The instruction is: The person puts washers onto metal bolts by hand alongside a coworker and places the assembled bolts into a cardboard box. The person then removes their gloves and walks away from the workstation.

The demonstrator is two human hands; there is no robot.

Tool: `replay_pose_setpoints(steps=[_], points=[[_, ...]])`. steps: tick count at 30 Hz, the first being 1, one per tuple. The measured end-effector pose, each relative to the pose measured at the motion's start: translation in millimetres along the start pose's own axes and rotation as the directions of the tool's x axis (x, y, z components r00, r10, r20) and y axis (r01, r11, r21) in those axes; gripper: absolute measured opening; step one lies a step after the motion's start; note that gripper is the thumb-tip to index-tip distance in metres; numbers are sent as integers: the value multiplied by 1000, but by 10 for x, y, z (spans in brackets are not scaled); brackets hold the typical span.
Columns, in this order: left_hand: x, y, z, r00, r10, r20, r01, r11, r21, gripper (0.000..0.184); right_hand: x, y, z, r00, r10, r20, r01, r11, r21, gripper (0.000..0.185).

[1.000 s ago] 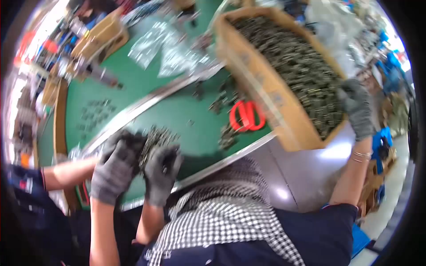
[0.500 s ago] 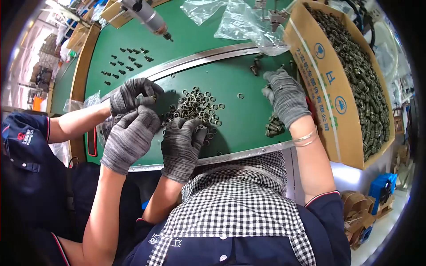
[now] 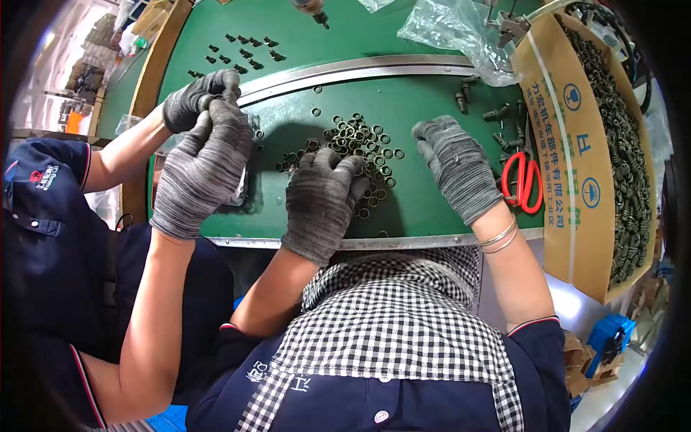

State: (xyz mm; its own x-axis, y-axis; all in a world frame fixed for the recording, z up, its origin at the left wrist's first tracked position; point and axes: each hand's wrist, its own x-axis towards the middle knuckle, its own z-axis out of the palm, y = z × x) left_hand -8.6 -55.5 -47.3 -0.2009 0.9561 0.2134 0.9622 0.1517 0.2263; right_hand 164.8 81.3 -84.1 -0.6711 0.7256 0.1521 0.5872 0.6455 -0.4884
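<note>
My left hand (image 3: 320, 201), in a grey knit glove, rests at the near-left side of a pile of small metal rings (image 3: 360, 137), fingers bent down among them; what lies under the fingertips is hidden. On the right, my right hand (image 3: 458, 167), also gloved, is over the green table (image 3: 414, 216) between the rings and the red-handled scissors (image 3: 522, 183). Its fingers are curled and pressed together, and anything inside them is hidden. Metal fittings (image 3: 504, 122) lie to the right of it.
A co-worker's gloved hands (image 3: 205, 137) meet at the left. A cardboard box (image 3: 576, 158) full of metal parts stands at the right. Plastic bags (image 3: 461, 36), a metal rail (image 3: 353, 68), rows of small fittings (image 3: 245, 52) and a tool tip (image 3: 314, 10) are farther back.
My right hand has come from the box, past the fittings, toward the rings. My left hand stays by the pile. The co-worker's hands have come together. The view has shifted.
</note>
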Motion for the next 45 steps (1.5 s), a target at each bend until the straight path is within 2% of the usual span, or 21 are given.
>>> replay_pose_setpoints(steps=[2,6,9,11,14,15,16,17,18,20,21,22,25,26,29,32,35,38,41,44,45], points=[[57,-47,75,998,51,21,-51,998,40,27,-9,13,21,997,20,-69,-16,998,62,23],[86,-60,95,996,54,76,-57,998,39,24,-85,-56,-110,978,35,-205,8,979,206,21],[88,-72,102,996,79,49,-82,995,55,21,-149,-145,-196,966,107,-235,0,910,415,18],[104,-120,106,991,135,-4,-135,990,42,19,-194,-230,-213,972,204,-115,-88,772,630,19],[87,-85,-24,996,11,-88,-40,939,-340,17,-273,-431,-340,965,241,103,-217,518,828,21],[74,-29,-89,991,-132,17,117,809,-576,17,-303,-503,-364,957,230,177,-263,428,865,22],[60,43,-168,959,-239,153,270,603,-751,17,-318,-573,-345,970,210,123,-200,398,895,20],[57,80,-213,904,-300,306,401,342,-850,17,-340,-609,-301,977,210,45,-142,470,871,19],[44,35,-202,857,-260,445,488,132,-863,23,-366,-633,-231,978,204,-32,-85,539,838,19],[1,64,-124,842,-217,493,461,-186,-868,27,-378,-692,-218,967,171,-189,36,641,766,20],[-27,76,-76,837,-189,513,435,-340,-834,30,-387,-697,-210,964,162,-210,53,658,751,21],[-47,67,-30,837,-162,522,436,-380,-816,33,-399,-695,-195,961,153,-231,69,674,735,21],[-73,209,-40,827,-242,508,425,-324,-846,27,-422,-661,-179,945,85,-315,143,759,635,21],[-80,216,-9,845,-262,466,402,-264,-877,25,-424,-646,-176,937,54,-345,172,789,590,22],[-100,317,-45,856,-375,356,382,-5,-924,23,-455,-652,-180,955,119,-271,104,722,684,21],[-157,383,-18,893,-387,229,300,135,-944,22,-477,-648,-201,960,221,-169,-4,617,787,19],[-156,310,-43,913,-320,254,314,153,-937,21,-487,-600,-214,970,181,-161,14,624,781,19],[-108,261,-153,959,-173,223,261,245,-934,19,-504,-558,-378,954,242,175,-254,351,901,19],[-57,232,-185,968,-53,244,250,242,-938,17,-524,-471,-324,986,161,38,-107,445,889,23],[-8,169,-90,965,105,242,216,215,-952,17,-580,-549,-423,946,181,268,-296,151,943,28],[1,176,-111,959,136,247,210,239,-948,19,-587,-542,-402,958,152,241,-264,149,953,29]])
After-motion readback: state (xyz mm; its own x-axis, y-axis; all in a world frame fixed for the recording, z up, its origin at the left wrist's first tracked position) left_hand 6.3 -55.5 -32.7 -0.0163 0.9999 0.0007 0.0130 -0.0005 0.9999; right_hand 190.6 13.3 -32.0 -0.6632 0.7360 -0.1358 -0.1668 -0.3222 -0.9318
